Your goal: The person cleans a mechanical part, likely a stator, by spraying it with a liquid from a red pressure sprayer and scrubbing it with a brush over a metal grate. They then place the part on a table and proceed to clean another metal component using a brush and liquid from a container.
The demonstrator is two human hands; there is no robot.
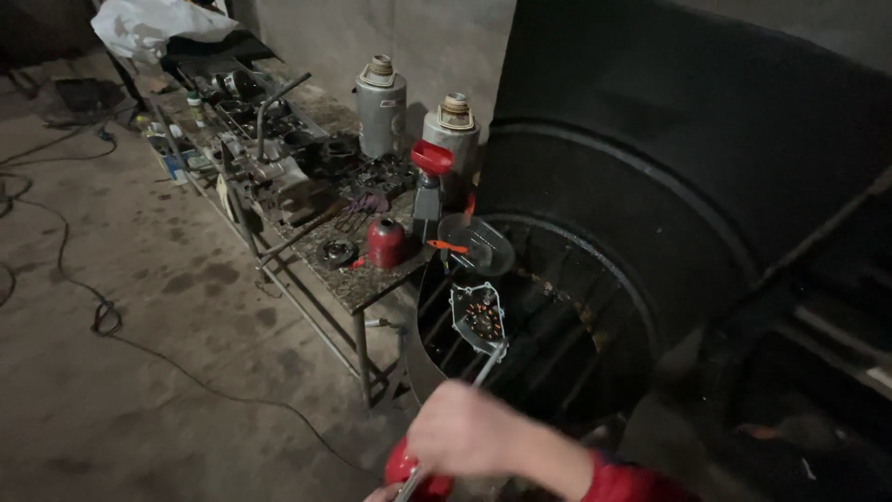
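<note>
A: Where is the right hand?

B: Low in the view, at about six o'clock. It is clenched around a thin grey metal rod that runs up towards one o'clock from the fist.

A: What sits at the end of the rod?

B: A flat pale metal plate with a ring of copper coils at its middle. It hangs at the rod's tip, in front of the dark round opening of a large black drum. I cannot tell how the plate is fixed to the rod; the view is dim there.

A: And the left hand?

B: Only a sliver shows at the bottom edge, at seven o'clock from the right one, so I cannot tell whether it grips anything. Just beside it is a rounded red object, partly hidden behind the right fist.

A: What lies about?

B: At eleven o'clock from the plate stands a long cluttered metal desk. On its near end is a small red canister, and beside that a red funnel set on a grey bottle. Behind them stand two tall grey metal flasks against the wall. Farther along the desk, towards ten o'clock, lie dark engine parts. A black cable trails across the concrete floor at nine o'clock.
</note>
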